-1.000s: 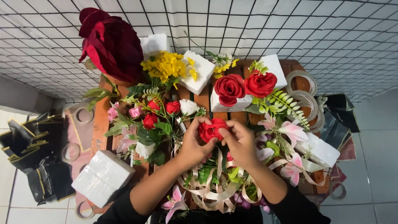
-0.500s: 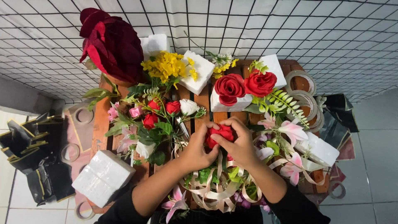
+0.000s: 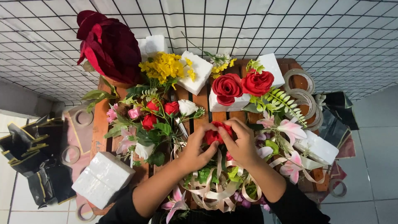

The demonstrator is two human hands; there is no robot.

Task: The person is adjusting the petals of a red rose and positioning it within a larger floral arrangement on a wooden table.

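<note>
Red rose (image 3: 214, 135) held by left hand (image 3: 194, 150), right hand (image 3: 240, 143), foam blocks (image 3: 197, 71), ribbon (image 3: 215, 188) around.

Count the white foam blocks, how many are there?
5, maybe more hidden by flowers: one behind the yellow flowers, one right of them, one under two red roses, one far right, one bottom left.

wooden slat table (image 3: 202, 101) | foam blocks (image 3: 102, 179), artificial flowers (image 3: 166, 68), ribbon rolls (image 3: 299, 85)

I'm at a florist's craft workshop: my wooden table (image 3: 199, 101) is crowded with artificial flowers (image 3: 163, 68), foam blocks (image 3: 103, 178), and ribbon rolls (image 3: 300, 89).
</note>
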